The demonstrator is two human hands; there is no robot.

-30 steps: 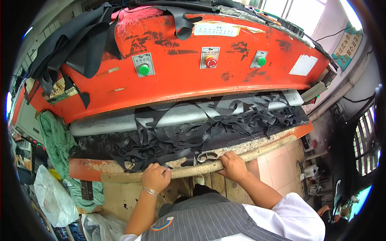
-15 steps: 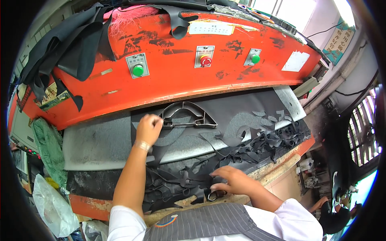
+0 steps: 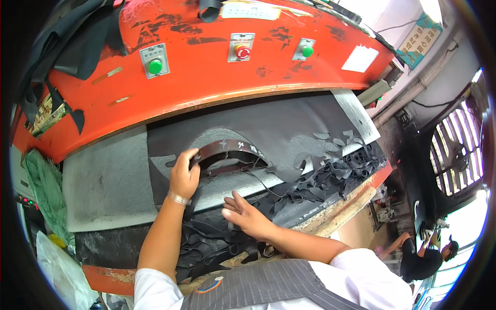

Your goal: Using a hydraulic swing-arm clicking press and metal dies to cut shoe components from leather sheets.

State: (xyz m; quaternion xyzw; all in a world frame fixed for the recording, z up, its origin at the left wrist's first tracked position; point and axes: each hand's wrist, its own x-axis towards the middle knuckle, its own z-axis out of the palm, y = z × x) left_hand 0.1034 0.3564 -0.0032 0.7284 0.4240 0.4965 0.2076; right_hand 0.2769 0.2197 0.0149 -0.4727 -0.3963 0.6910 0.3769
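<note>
My left hand (image 3: 184,173) is closed round the left end of a curved steel cutting die (image 3: 227,146), which is tilted up so that its outer wall, with pale marks on it, shows. Beneath and behind the die lies a dark grey sheet of material (image 3: 289,116), with a curved cutout just above the die. My right hand (image 3: 248,217) is held nearer to me, over the scraps, its fingers apart and nothing in them. The sheet rests on a pale grey cutting board (image 3: 108,178).
Dark offcuts (image 3: 341,178) heap along the board's near edge. Behind stands the red machine beam (image 3: 196,77) with two green buttons and a red button (image 3: 243,52). Dark sheets (image 3: 77,57) hang at left above a green bag (image 3: 44,181). A person (image 3: 421,258) is at far right.
My left hand has taken hold of the die and tipped it up from lying on the sheet, baring a cutout. My right hand has moved up and left toward it. The view has shifted.
</note>
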